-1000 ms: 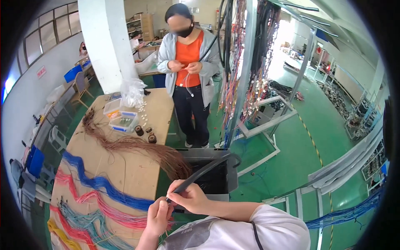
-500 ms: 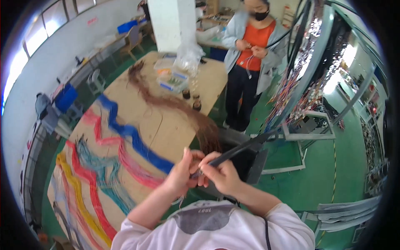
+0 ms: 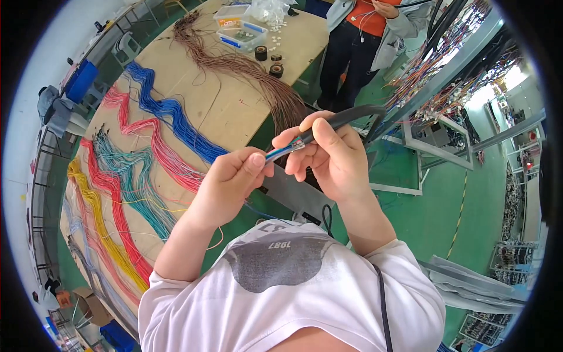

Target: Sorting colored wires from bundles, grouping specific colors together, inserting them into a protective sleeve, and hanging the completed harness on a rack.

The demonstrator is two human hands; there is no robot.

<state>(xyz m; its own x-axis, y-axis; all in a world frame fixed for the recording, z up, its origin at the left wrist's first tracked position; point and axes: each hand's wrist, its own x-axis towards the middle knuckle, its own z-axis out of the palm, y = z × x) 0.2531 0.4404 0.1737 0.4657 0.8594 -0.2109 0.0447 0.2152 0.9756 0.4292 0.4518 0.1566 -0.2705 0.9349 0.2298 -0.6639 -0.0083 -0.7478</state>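
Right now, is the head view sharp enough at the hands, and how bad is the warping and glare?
Head view: left hand, right hand and cable are sharp; table edges and racks bow toward the dark round rim; bright glare washes out the upper right corner.

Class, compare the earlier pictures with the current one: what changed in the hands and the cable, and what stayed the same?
Both hands have come up closer to the camera. The right hand keeps its grip on the black cable, while the left hand now pinches the coloured wires sticking out of its end. The wire bundles on the wooden table lie as before, and a person in an orange top remains beside it.
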